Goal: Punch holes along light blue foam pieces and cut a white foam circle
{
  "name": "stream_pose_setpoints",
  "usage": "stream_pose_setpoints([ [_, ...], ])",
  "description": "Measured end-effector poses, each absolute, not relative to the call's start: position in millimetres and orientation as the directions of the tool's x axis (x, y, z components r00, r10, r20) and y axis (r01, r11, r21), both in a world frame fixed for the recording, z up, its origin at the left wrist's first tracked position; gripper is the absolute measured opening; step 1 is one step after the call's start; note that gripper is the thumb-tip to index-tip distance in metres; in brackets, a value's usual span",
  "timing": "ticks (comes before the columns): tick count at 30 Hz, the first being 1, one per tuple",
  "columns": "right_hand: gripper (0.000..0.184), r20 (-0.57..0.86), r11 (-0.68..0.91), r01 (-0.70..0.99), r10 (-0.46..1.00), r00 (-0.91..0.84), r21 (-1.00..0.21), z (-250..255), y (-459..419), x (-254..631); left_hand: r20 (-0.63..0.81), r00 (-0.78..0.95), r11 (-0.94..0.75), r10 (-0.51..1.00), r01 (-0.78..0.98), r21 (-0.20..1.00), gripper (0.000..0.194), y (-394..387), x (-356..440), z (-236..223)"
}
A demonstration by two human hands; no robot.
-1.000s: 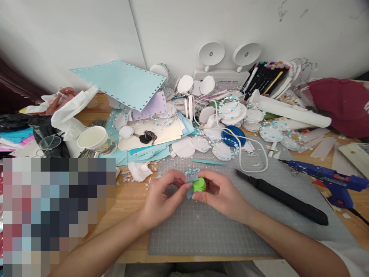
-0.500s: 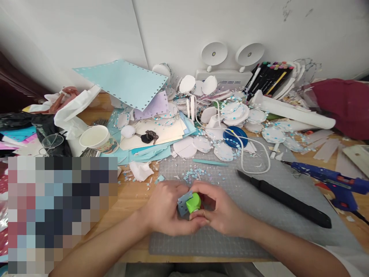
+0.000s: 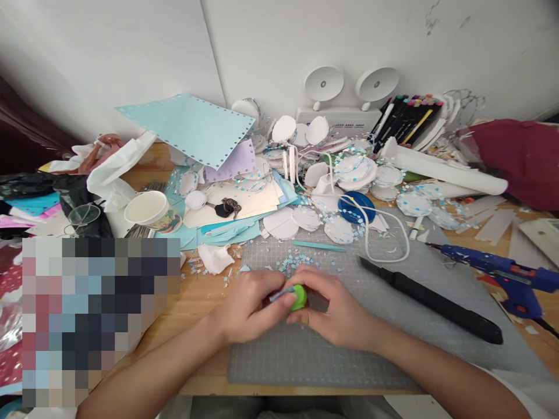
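Observation:
A small green punch (image 3: 299,297) sits between both my hands over the grey cutting mat (image 3: 332,355). My right hand (image 3: 334,311) is closed round the punch from the right. My left hand (image 3: 248,308) pinches a small pale-blue paper scrap (image 3: 279,294) whose edge goes into the punch. Tiny blue and white punched bits (image 3: 297,263) lie scattered on the mat just beyond my fingers.
A black knife (image 3: 430,302) and a blue glue gun (image 3: 502,276) lie to the right on the mat. A paper cup (image 3: 148,210), blue sheets (image 3: 192,125), white paper discs (image 3: 345,169), markers (image 3: 406,116) and a dark-red cloth (image 3: 519,157) crowd the back.
My hands dropped toward me with the punch, which tilted up to show the blue scrap, then turned flat again; the scrap now shows only as a thin edge.

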State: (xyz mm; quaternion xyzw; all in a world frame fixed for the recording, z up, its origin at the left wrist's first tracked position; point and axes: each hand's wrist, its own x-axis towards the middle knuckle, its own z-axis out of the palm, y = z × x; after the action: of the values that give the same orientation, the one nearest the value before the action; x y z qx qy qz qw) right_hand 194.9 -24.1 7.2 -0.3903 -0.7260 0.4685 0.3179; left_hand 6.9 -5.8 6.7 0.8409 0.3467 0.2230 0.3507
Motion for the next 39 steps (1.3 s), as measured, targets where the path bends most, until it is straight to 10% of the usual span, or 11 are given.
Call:
stream_pose_setpoints([
  [9, 0.024, -0.147, -0.137, 0.054, 0.891, -0.43, -0.989, 7.1, -19.1, 197.4, 0.143, 0.615, -0.51, 0.775, 0.477, 0.715, 0.035, -5.6, 5.2, -0.6],
  [22, 0.022, -0.321, -0.428, -0.358, 0.891, -0.322, -0.83, 11.1, -5.5, 207.7, -0.134, 0.462, -0.025, 0.877, 0.323, 0.946, 0.046, -5.7, 10.6, 5.1],
  [32, 0.013, -0.213, -0.123, 0.239, 0.89, -0.402, -0.963, 14.4, -10.7, 208.5, -0.125, 0.459, 0.032, 0.88, 0.204, 0.978, 0.034, -3.1, 14.4, 3.6],
  [39, 0.011, -0.196, -0.072, 0.345, 0.919, -0.342, -0.936, 15.7, -10.8, 206.3, -0.133, 0.504, 0.114, 0.854, 0.068, 0.991, 0.022, -6.7, 13.6, 1.9],
])
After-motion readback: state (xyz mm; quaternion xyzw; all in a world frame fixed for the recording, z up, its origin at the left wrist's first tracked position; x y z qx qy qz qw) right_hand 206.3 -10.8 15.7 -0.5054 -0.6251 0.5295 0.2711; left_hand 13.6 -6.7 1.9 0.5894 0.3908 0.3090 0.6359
